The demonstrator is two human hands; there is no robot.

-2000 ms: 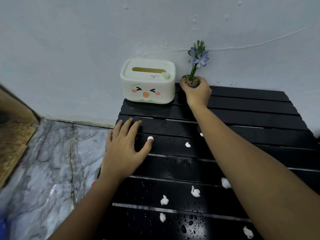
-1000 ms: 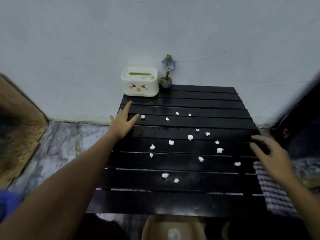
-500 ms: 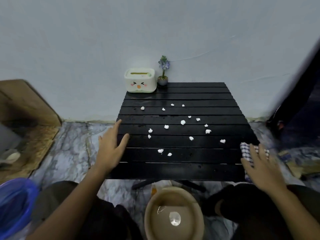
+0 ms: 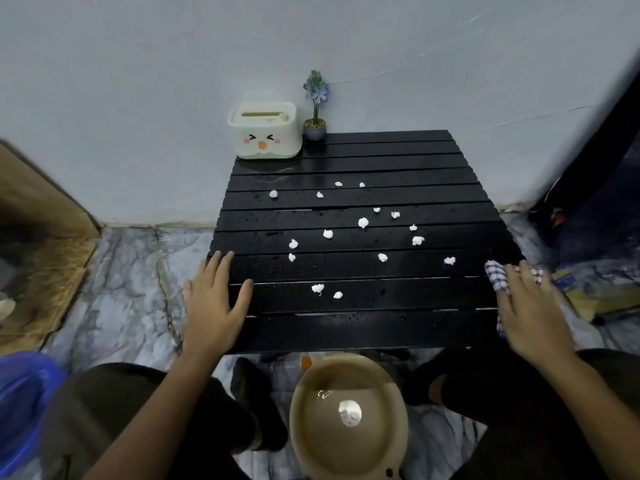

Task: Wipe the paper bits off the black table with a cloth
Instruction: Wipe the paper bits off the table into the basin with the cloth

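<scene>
The black slatted table [image 4: 349, 327] stands against the wall, wet with droplets. Several white paper bits [image 4: 363, 222] are scattered over its middle slats. A blue-and-white checked cloth [image 4: 496, 277] lies at the table's right front edge. My right hand [image 4: 530, 308] lies flat on top of the cloth, fingers spread. My left hand [image 4: 214, 299] rests flat on the table's left front edge, fingers apart and holding nothing.
A cream tissue box with a face [image 4: 264, 135] and a small potted blue flower [image 4: 315, 109] stand at the table's back left. A tan basin [image 4: 348, 419] holding one paper wad sits on the marble floor between my knees. A blue tub [image 4: 20, 403] is at the left.
My right hand left the flower pot, swung to the table's right edge and settled on the checked cloth. My left hand slid back to the front left edge. The view pulled back.
</scene>
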